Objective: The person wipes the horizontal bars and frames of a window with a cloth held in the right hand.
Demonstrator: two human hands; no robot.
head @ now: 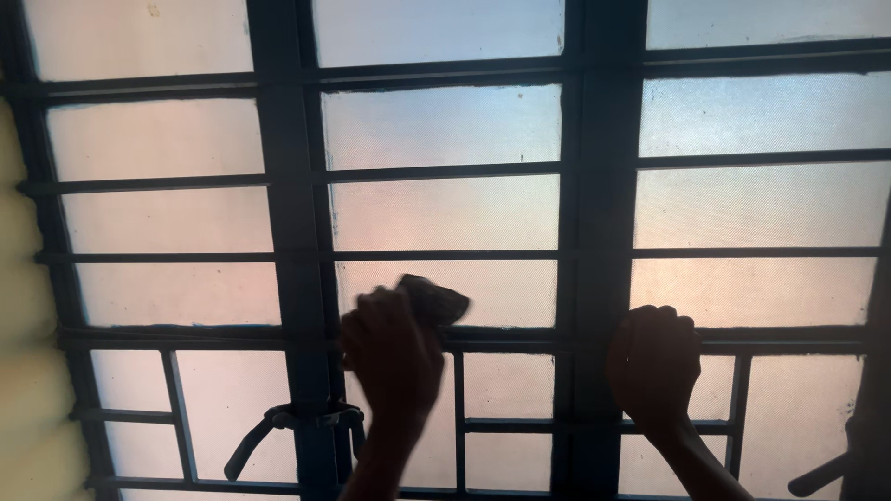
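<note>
I face a window with frosted glass panes (445, 213) behind a dark metal grille (288, 232) of horizontal bars and thick uprights. My left hand (390, 357) is raised against the grille and grips a dark crumpled cloth (434, 299), which presses on the thick horizontal bar (520, 336) at mid height. My right hand (652, 362) is closed around the same bar further right, beside a wide upright (599, 232). Both hands are backlit and appear as silhouettes.
A dark window handle (278, 429) sticks out at the lower left, and another handle (821, 478) shows at the lower right edge. A pale yellowish wall (23, 390) borders the window on the left.
</note>
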